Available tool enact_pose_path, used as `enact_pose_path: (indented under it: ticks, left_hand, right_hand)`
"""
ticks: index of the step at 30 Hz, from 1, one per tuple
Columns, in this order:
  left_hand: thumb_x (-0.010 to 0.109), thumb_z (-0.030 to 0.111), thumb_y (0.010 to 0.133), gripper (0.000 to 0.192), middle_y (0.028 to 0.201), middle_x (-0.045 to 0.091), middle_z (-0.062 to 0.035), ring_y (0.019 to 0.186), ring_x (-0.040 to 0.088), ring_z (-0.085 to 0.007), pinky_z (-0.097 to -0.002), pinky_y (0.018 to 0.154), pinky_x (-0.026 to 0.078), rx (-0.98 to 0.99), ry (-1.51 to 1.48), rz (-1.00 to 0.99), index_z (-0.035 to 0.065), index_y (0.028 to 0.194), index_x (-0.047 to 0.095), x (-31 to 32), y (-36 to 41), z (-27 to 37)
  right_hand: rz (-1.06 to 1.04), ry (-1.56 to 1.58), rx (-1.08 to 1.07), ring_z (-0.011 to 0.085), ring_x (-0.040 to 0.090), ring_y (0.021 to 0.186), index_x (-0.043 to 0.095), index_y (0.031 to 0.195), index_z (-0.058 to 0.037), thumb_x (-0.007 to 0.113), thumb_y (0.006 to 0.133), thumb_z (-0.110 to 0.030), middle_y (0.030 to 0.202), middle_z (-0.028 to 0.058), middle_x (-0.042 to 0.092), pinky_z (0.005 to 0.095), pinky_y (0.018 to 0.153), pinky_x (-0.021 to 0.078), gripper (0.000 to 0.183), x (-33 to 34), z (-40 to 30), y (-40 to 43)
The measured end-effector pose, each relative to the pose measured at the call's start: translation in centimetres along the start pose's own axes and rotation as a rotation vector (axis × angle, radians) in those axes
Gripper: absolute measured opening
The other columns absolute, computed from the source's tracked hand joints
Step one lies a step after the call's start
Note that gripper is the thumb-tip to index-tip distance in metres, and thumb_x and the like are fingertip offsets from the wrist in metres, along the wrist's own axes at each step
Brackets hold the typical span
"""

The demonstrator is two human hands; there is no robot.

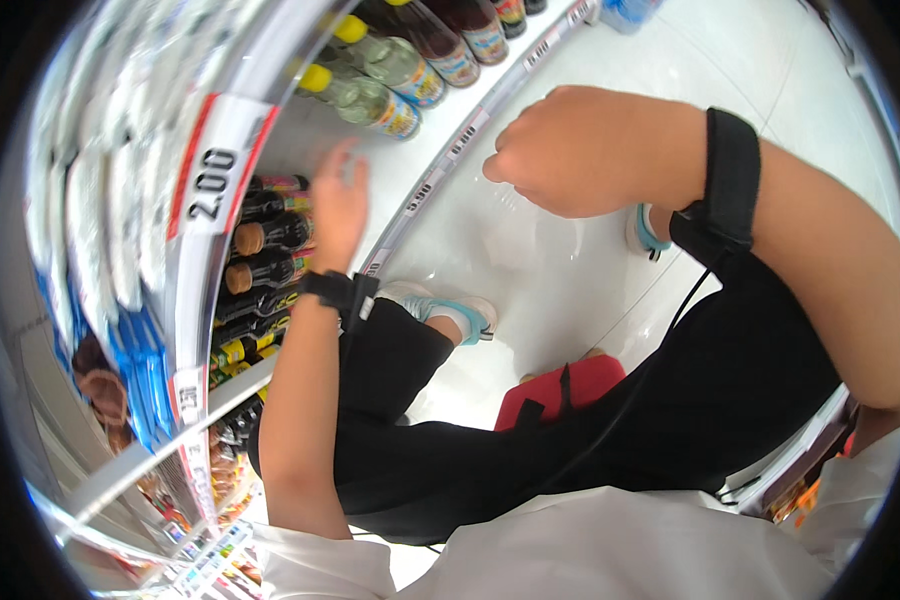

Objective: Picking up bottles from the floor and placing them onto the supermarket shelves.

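My left hand (341, 206) reaches over a low white store shelf (390, 169), blurred, with its fingers apart and nothing visible in them. Right beside it are dark glass bottles (274, 234), some with brown caps. Beyond its fingertips stand clear bottles with yellow caps (375, 105) and blue-and-yellow labels. Further along the same shelf are bottles of dark red-brown liquid (450, 45). My right hand (585, 154) hangs above the pale floor tiles, fingers curled in. Its palm side is hidden, and no object shows in it.
An upper shelf edge with price tags (221, 165) runs close to my left forearm, carrying white plastic packets (97, 210) and blue packets (141, 367). A price-tag strip (420, 199) edges the lower shelf. A small red seat (562, 390) is below me, near my light-blue shoes (476, 319).
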State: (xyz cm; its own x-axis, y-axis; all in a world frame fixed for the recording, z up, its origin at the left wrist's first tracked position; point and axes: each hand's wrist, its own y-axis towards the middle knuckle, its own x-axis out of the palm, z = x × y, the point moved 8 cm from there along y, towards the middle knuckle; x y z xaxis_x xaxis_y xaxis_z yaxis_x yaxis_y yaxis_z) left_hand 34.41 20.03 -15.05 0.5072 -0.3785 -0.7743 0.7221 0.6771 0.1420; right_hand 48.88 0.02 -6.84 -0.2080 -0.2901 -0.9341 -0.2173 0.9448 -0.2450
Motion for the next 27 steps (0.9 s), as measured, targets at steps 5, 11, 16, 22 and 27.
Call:
enact_pose_path:
  ticks: [5,11,16,22,27]
  left_hand:
    - [0.066,0.007,0.091,0.024,0.112,0.069,-0.0148,0.098,0.066,-0.0323,-0.0381,0.087,0.052,0.314,0.021,-0.151,0.0012,0.115,0.066,-3.8,-7.1,14.5]
    - [0.072,0.005,0.064,0.034,0.091,0.068,-0.008,0.083,0.065,-0.0266,-0.0404,0.078,0.056,0.616,0.34,0.041,0.0059,0.097,0.072,-16.3,-18.7,25.5]
    - [0.072,0.0,0.069,0.016,0.087,0.068,-0.0076,0.08,0.065,-0.0286,-0.0464,0.075,0.056,0.438,0.59,0.386,0.0039,0.083,0.067,-25.6,-28.7,25.8]
    - [0.056,-0.013,0.077,0.023,0.091,0.065,-0.0181,0.086,0.061,-0.0386,-0.0484,0.085,0.051,-0.097,0.73,0.797,-0.0063,0.097,0.064,-32.4,-42.9,22.7]
    - [0.064,0.001,0.091,0.009,0.089,0.066,-0.0144,0.082,0.064,-0.0274,-0.0349,0.077,0.049,-0.696,0.523,0.986,-0.0026,0.099,0.067,-31.1,-54.6,13.3]
  right_hand:
    - [0.059,0.016,-0.087,0.0354,0.068,0.091,0.069,0.106,-0.0039,0.059,0.088,-0.009,0.091,0.0157,0.07,0.0458,0.079,0.0543,0.021,-1.1,-1.4,1.3]
    - [-0.029,0.032,-0.139,0.0372,0.066,0.098,0.066,0.114,-0.0067,0.059,0.091,-0.014,0.104,0.0179,0.07,0.0483,0.083,0.0528,0.025,-0.9,-3.4,3.0]
    - [-0.075,0.054,-0.243,0.0367,0.065,0.102,0.065,0.117,-0.0064,0.058,0.093,-0.016,0.11,0.0162,0.07,0.0467,0.087,0.0518,0.027,-0.1,-6.3,5.4]
    - [-0.065,0.12,-0.415,0.0372,0.065,0.101,0.067,0.114,-0.0082,0.055,0.093,-0.017,0.109,0.0149,0.07,0.046,0.085,0.0526,0.026,0.9,-11.5,8.2]
    - [-0.162,0.19,-0.34,0.0326,0.068,0.087,0.066,0.116,-0.0052,0.06,0.092,-0.015,0.102,0.0156,0.07,0.0404,0.077,0.053,0.027,2.4,-14.3,9.0]
